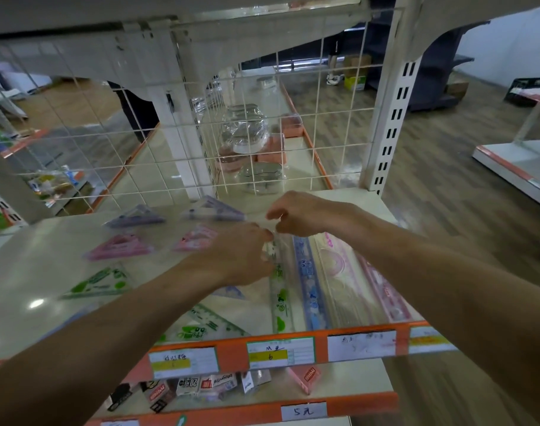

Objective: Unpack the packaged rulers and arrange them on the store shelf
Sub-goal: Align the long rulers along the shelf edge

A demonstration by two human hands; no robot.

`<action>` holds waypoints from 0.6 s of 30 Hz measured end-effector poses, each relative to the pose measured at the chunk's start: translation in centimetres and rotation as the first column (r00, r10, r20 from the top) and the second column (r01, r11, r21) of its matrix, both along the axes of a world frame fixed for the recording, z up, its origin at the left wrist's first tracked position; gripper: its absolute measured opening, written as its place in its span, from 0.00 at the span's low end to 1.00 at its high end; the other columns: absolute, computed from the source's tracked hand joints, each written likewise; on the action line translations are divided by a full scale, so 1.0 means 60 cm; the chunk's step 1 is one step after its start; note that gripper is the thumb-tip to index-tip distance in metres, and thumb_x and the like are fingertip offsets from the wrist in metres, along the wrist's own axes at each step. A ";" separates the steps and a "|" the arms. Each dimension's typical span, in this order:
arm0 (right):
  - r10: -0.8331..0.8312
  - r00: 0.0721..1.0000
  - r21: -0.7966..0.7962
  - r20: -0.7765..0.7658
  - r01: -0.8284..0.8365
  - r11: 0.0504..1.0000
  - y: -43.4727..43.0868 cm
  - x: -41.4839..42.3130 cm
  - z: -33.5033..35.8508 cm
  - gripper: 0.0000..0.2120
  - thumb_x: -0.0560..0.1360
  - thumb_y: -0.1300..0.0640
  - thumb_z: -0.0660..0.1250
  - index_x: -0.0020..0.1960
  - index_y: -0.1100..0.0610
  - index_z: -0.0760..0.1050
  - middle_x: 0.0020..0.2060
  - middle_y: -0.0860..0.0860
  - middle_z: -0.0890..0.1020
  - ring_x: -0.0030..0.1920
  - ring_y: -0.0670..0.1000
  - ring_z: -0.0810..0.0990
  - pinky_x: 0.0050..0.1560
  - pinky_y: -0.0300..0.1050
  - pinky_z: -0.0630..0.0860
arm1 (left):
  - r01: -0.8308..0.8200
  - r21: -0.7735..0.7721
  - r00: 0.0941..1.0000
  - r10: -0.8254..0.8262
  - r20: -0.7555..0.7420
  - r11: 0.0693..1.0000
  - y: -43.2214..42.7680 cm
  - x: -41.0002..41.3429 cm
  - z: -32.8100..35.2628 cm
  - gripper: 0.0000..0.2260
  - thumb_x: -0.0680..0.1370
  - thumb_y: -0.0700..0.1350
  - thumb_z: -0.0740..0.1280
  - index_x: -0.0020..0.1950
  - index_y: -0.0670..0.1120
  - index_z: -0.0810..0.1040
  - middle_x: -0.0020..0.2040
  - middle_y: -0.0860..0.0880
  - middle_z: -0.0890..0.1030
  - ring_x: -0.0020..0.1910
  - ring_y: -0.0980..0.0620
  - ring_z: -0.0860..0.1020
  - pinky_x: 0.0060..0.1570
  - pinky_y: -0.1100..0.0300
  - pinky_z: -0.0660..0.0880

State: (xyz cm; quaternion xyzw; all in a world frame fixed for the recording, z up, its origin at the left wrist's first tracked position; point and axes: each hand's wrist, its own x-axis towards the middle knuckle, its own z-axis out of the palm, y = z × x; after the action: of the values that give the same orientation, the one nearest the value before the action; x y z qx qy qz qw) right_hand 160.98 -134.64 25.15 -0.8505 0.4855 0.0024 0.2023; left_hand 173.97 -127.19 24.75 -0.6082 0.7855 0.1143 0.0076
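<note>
Green ruler (pixel 281 299) lies in its clear wrapper (pixel 282 241) on the shelf (pixel 32 265), running from the grip back to the orange edge. Both hands meet at its far end. The left hand (pixel 244 253) pinches the wrapper top with curled fingers, and the right hand (pixel 296 215), knuckles up, nips it just beyond. Right of the grip lie one blue ruler (pixel 311 290) and two pink rulers (pixel 382 290); left of it lie two purple set squares (pixel 136 216) and two pink set squares (pixel 118 245).
</note>
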 end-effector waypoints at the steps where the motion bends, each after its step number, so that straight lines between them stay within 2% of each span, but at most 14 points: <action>1: 0.005 1.000 0.001 0.020 -0.006 1.000 0.004 -0.010 0.009 0.19 0.78 0.62 0.62 0.68 0.57 0.72 0.65 0.52 0.75 0.64 0.51 0.74 0.62 0.43 0.69 | 0.040 0.031 0.999 -0.040 0.023 0.999 0.000 -0.002 -0.004 0.21 0.76 0.51 0.65 0.68 0.49 0.70 0.67 0.49 0.73 0.61 0.51 0.73 0.56 0.59 0.70; 5: -0.003 1.000 0.010 0.010 0.003 1.000 0.031 -0.056 0.039 0.18 0.78 0.63 0.61 0.67 0.56 0.72 0.65 0.51 0.75 0.64 0.49 0.74 0.61 0.40 0.68 | 0.141 0.176 0.987 -0.152 0.054 0.974 0.005 -0.007 -0.009 0.31 0.76 0.54 0.64 0.76 0.51 0.57 0.77 0.51 0.57 0.74 0.51 0.59 0.72 0.54 0.59; 8: 0.003 0.996 -0.001 -0.091 -0.003 1.000 0.060 -0.072 0.031 0.18 0.78 0.64 0.59 0.66 0.54 0.74 0.65 0.49 0.75 0.63 0.48 0.74 0.57 0.36 0.65 | 0.193 0.216 0.975 -0.212 0.070 0.957 0.009 -0.008 -0.010 0.29 0.77 0.56 0.63 0.76 0.51 0.60 0.76 0.51 0.58 0.74 0.50 0.60 0.72 0.52 0.60; 11: -0.014 0.990 0.020 -0.142 0.017 1.000 0.078 -0.075 0.018 0.18 0.79 0.63 0.58 0.66 0.51 0.74 0.66 0.48 0.73 0.64 0.49 0.73 0.57 0.35 0.64 | 0.199 0.228 0.969 -0.226 0.099 0.953 0.006 -0.008 -0.011 0.27 0.76 0.57 0.63 0.73 0.48 0.65 0.72 0.49 0.64 0.70 0.48 0.65 0.68 0.50 0.65; 15: -0.109 0.990 -0.076 -0.093 0.102 0.992 0.083 -0.095 0.042 0.18 0.78 0.64 0.59 0.64 0.54 0.76 0.64 0.51 0.76 0.63 0.51 0.74 0.61 0.39 0.67 | 0.230 0.185 0.946 -0.264 0.187 0.955 0.000 -0.017 -0.005 0.27 0.76 0.57 0.63 0.71 0.46 0.66 0.72 0.46 0.65 0.69 0.46 0.67 0.66 0.50 0.66; 18: -0.228 0.972 -0.115 -0.046 0.222 0.968 0.085 -0.131 0.053 0.16 0.76 0.65 0.62 0.61 0.56 0.78 0.61 0.53 0.78 0.60 0.52 0.76 0.59 0.41 0.70 | 0.294 0.093 0.938 -0.306 0.162 0.951 -0.010 -0.032 0.004 0.27 0.77 0.57 0.63 0.73 0.48 0.64 0.73 0.47 0.64 0.69 0.46 0.67 0.66 0.51 0.66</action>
State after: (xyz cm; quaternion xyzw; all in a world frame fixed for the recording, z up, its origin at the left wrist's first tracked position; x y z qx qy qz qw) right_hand 153.12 -129.56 28.32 -0.7992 0.5841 -0.0220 0.1400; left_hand 172.06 -127.78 25.00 -0.4882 0.8611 0.0845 0.1139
